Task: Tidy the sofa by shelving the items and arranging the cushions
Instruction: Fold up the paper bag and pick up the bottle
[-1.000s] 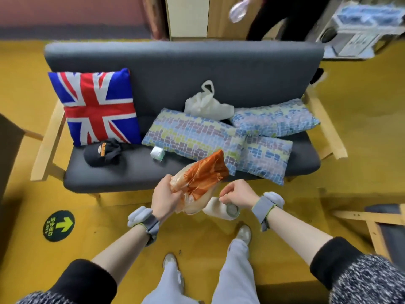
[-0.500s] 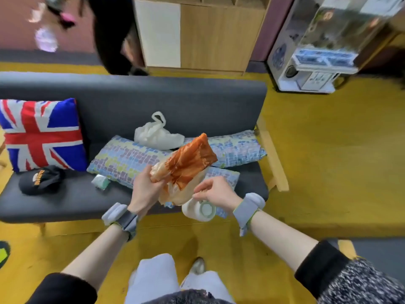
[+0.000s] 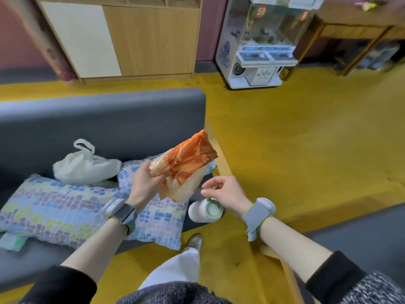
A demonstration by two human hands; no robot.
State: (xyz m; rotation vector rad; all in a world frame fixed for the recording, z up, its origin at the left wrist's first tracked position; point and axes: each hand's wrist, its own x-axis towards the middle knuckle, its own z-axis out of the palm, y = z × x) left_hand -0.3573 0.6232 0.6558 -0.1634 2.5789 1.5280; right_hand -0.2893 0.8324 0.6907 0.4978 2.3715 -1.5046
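Sofa [image 3: 114, 121], grey fabric, now sits further left in view than a second ago; the flag cushion and cap have left frame. Left hand [image 3: 143, 185] grips a crumpled orange-and-clear plastic bag [image 3: 186, 165] above the patterned blue cushions [image 3: 65, 207]. Right hand [image 3: 225, 191] pinches the loop of a white green-lidded bottle [image 3: 203, 211].

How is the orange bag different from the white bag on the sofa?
The orange bag is orange and see-through in parts; the white bag is plain white. The orange bag is up in the air, gripped by the left hand; the white bag lies untouched on the sofa against a cushion. The white bag shows a loop handle; none shows on the orange bag. Both are crumpled plastic.
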